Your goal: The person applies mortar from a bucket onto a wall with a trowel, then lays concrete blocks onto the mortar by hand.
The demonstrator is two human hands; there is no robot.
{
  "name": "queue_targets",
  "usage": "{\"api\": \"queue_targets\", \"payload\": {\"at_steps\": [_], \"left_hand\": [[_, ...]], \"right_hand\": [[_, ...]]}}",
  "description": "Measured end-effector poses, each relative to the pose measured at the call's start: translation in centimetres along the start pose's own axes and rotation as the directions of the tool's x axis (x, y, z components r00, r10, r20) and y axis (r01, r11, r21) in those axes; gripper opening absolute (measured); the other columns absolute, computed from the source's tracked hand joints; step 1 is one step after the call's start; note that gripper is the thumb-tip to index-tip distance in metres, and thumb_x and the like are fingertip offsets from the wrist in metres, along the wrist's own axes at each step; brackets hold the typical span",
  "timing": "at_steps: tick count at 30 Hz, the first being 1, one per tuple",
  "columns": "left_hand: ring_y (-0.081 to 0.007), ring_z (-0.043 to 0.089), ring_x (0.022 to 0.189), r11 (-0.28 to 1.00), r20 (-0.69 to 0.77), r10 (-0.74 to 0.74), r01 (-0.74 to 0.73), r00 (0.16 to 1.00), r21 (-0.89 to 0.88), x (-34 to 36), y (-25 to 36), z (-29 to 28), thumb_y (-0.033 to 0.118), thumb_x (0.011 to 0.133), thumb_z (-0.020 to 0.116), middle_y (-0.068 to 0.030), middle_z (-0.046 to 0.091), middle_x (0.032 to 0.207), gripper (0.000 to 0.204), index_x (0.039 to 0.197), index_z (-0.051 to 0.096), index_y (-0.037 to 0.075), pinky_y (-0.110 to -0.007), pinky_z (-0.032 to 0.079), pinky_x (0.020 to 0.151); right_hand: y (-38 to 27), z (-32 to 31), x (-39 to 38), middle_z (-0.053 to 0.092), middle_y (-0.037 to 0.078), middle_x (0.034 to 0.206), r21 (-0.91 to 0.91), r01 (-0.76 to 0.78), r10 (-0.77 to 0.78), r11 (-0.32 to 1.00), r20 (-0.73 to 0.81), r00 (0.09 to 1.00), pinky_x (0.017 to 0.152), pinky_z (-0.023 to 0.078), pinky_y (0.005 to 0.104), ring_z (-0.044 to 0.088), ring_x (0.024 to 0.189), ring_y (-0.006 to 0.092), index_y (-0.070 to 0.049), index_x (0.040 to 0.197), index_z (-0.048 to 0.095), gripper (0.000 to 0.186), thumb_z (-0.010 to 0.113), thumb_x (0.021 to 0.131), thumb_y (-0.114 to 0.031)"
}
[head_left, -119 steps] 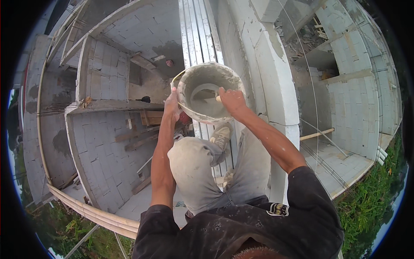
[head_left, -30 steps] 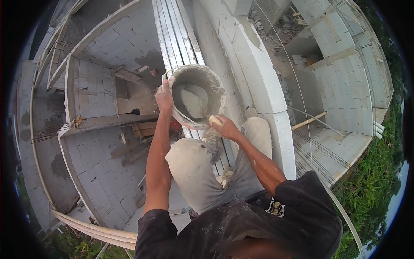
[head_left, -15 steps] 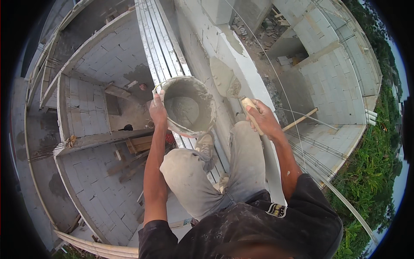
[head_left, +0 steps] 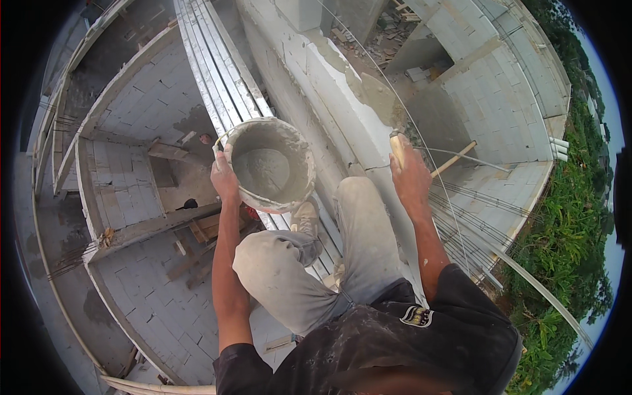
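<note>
My left hand [head_left: 225, 178] is closed on the near-left rim of a round bucket [head_left: 301, 155], its thumb over the edge. Wet grey mortar [head_left: 263, 172] lies in the bottom of the bucket, and smears coat its walls. My right hand [head_left: 409, 174] grips the wooden handle of a trowel [head_left: 396, 146]. The grey blade points away from me, over the top of a white block wall [head_left: 332, 84]. Mortar on or under the blade blends with it, so I cannot tell whether it touches the wall. Farther along, grey mortar [head_left: 329, 54] covers part of the wall top.
Long silvery metal beams [head_left: 214, 66] run under the bucket and my feet. A thin string [head_left: 368, 56] stretches past the trowel. Deep block-walled rooms drop away on both sides. Steel rods [head_left: 487, 204] and a wooden pole [head_left: 454, 159] jut out at the right.
My right hand has carried the trowel away from the inner side of the wall, out over its top. My left hand stays on the bucket rim. The whole view has shifted slightly.
</note>
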State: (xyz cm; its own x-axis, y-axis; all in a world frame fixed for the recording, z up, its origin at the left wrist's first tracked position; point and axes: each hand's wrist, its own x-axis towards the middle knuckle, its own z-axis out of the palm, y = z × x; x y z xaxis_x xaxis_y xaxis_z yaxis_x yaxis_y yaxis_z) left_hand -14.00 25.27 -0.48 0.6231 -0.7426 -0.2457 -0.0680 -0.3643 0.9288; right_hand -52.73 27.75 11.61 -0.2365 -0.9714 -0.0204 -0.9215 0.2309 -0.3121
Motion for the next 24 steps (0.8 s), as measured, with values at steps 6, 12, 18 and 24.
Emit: {"api": "queue_targets", "payload": {"at_steps": [6,12,18,24], "left_hand": [[-0.0179,0.061,0.089,0.999,0.052,0.002,-0.001,0.999,-0.033,-0.7,1.5,1.1,0.045,0.102,0.041,-0.0096,0.065,0.100,0.055,0.112,0.064,-0.004,-0.034,0.048,0.078],[-0.0185,0.062,0.091,1.000,0.095,-0.008,0.007,0.995,0.012,-0.4,1.8,1.6,0.046,0.102,0.041,-0.0099,0.066,0.103,0.055,0.117,0.063,-0.003,-0.034,0.049,0.080],[-0.0186,0.062,0.091,0.999,0.097,0.031,-0.034,0.995,0.020,-0.8,1.9,1.8,0.045,0.102,0.040,-0.0102,0.066,0.104,0.055,0.118,0.062,-0.003,-0.034,0.048,0.081],[-0.0191,0.062,0.088,0.996,0.090,0.082,-0.084,0.993,0.023,-0.4,1.2,1.7,0.044,0.103,0.040,-0.0104,0.066,0.103,0.055,0.116,0.063,-0.004,-0.035,0.049,0.079]], "right_hand": [[2.9,-1.8,-4.4,0.063,0.014,0.112,0.073,-0.039,0.044,0.997,-0.070,0.997,0.085,0.050,0.0439,0.062,0.101,0.0326,-0.018,0.138,0.050,0.051,0.065,0.089,-0.021],[4.7,-2.6,-7.0,0.064,0.014,0.110,0.130,0.034,-0.018,0.991,-0.122,0.992,0.085,0.050,0.0432,0.062,0.100,0.0329,-0.016,0.136,0.052,0.051,0.066,0.088,-0.019],[4.7,-2.7,-8.9,0.064,0.014,0.107,0.196,0.042,-0.011,0.980,-0.155,0.988,0.083,0.050,0.0433,0.062,0.098,0.0339,-0.019,0.135,0.053,0.050,0.067,0.087,-0.017],[4.7,-2.2,-9.8,0.062,0.013,0.111,0.183,-0.008,0.021,0.983,-0.065,0.998,0.082,0.051,0.0433,0.062,0.099,0.0340,-0.018,0.134,0.053,0.049,0.066,0.086,-0.016]]}}
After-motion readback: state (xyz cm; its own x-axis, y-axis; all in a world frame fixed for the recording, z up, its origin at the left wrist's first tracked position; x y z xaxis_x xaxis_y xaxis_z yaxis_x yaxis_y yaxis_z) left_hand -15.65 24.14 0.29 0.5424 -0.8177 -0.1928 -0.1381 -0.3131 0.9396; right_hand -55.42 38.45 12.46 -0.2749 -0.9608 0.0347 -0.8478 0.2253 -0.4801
